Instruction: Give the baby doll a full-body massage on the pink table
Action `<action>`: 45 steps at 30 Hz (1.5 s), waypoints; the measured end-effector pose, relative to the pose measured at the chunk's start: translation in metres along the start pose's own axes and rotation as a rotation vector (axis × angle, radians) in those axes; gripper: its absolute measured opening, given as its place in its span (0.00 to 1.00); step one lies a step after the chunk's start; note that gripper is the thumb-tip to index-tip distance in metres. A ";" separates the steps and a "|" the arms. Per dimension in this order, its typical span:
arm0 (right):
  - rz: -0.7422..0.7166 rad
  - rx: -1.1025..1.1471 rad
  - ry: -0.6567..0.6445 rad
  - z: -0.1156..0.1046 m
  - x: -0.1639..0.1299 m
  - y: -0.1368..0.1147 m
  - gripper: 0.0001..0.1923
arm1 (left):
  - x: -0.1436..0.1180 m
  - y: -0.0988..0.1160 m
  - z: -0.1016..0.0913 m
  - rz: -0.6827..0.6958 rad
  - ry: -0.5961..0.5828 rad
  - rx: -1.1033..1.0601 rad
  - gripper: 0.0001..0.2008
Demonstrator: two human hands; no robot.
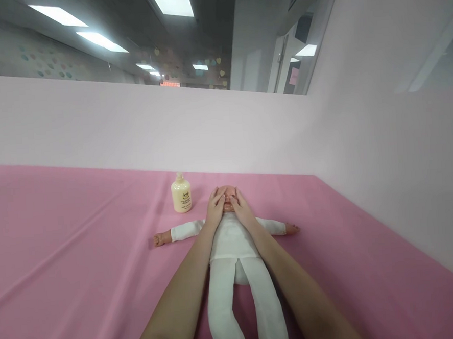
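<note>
A: Views?
B: One, head-worn, facing forward and down along both forearms at the pink cloth-covered table [62, 251].
A: Distance?
B: Near; pale pink partition wall [131, 124] behind.

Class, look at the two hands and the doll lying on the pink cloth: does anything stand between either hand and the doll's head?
Nothing visible does. The left hand and the right hand both already lie on the doll's face, one on each side. The cream bottle stands upright on the pink cloth, off to the left of the head, apart from both hands.
</note>
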State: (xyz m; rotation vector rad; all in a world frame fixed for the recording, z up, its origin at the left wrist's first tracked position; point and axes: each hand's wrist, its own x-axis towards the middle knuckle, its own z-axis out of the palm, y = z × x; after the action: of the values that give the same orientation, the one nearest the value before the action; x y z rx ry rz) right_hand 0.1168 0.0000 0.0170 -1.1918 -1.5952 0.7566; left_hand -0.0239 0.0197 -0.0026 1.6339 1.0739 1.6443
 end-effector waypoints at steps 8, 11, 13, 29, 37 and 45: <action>-0.124 -0.007 -0.049 -0.001 -0.001 0.000 0.34 | 0.000 0.003 0.001 0.025 -0.006 0.007 0.20; -0.066 -0.010 -0.032 -0.002 0.000 0.000 0.37 | 0.000 -0.001 0.003 -0.024 0.018 0.004 0.26; -0.017 -0.013 -0.011 -0.002 0.000 -0.002 0.39 | 0.001 -0.003 0.004 -0.101 0.042 0.011 0.30; 0.037 -0.058 0.070 -0.002 0.000 0.002 0.38 | -0.005 0.009 0.004 0.027 0.036 0.222 0.23; -0.201 -0.149 -0.002 -0.002 -0.001 -0.002 0.31 | -0.004 0.016 0.004 0.159 0.007 0.280 0.19; 0.118 -0.079 0.097 -0.001 0.001 0.003 0.38 | -0.005 0.006 0.004 -0.003 0.099 0.242 0.26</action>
State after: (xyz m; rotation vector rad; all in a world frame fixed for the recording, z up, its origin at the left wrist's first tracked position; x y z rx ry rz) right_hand 0.1189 0.0021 0.0151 -1.3697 -1.4969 0.7049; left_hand -0.0185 0.0129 -0.0001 1.7132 1.3694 1.6604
